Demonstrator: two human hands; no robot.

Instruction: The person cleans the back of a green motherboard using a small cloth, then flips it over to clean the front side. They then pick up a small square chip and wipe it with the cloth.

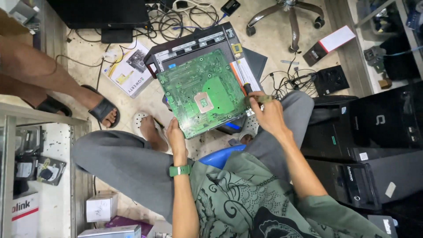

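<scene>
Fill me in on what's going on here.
A seated person holds a green motherboard over an open computer case on the floor. The left hand grips the board's near edge; the right hand is at its right edge, holding a black-handled tool. The board sits tilted on the case. Cables, a booklet and tower cases lie around, and another person's sandalled foot is at left.

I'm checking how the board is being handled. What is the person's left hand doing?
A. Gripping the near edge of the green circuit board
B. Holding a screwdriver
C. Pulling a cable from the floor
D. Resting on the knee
A: the left hand, green watch on its wrist, grips the near edge of the green circuit board, while the right hand holds a dark-handled tool at the board's right edge.
</scene>
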